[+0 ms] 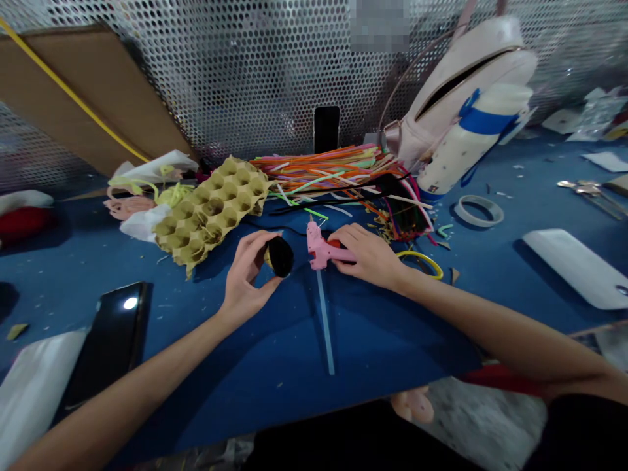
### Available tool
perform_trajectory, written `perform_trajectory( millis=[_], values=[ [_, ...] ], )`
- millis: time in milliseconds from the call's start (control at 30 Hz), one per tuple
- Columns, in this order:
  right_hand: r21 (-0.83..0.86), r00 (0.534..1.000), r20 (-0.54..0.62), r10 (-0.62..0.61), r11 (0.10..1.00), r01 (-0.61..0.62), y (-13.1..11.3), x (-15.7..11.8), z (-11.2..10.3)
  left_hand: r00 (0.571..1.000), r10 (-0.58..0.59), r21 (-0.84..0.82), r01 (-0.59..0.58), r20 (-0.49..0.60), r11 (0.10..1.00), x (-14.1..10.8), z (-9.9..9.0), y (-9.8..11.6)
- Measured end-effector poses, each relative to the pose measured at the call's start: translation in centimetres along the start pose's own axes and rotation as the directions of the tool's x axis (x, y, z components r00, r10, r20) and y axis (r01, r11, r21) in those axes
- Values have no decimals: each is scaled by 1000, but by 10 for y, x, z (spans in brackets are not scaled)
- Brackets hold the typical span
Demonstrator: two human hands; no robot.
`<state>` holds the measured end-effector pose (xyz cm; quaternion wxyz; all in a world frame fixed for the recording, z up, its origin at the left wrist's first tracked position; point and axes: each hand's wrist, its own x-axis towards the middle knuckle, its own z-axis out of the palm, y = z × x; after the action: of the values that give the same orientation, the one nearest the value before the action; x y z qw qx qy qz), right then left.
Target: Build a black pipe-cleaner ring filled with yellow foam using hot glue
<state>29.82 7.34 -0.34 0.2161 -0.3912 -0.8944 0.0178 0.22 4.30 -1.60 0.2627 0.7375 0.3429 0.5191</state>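
My left hand is closed round a small rounded piece with a fuzzy black face and a yellowish side, held a little above the blue table. In my right hand is the handle of a pink glue gun, its nozzle pointing away from me. A long translucent glue stick sticks out of its rear toward me. The gun is just right of the black piece, apart from it. Beyond both hands lies a pile of coloured pipe cleaners.
An egg carton lies behind my left hand. Yellow-handled scissors are by my right wrist. A tape roll, a white bottle and a pale bag stand right. A dark phone lies left. Perforated metal forms the back.
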Motion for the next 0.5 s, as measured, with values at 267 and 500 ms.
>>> perform_trajectory(
  millis=[267, 500],
  values=[
    [24, 981, -188, -50, 998, 55, -14, -5, -14, 999, -34, -61, 34, 7, 998, 0, 1, -1],
    [-143, 887, -7, -462, 878, 457, -39, -17, -18, 998, -33, -31, 34, 52, 999, -3, 2, 3]
  ],
)
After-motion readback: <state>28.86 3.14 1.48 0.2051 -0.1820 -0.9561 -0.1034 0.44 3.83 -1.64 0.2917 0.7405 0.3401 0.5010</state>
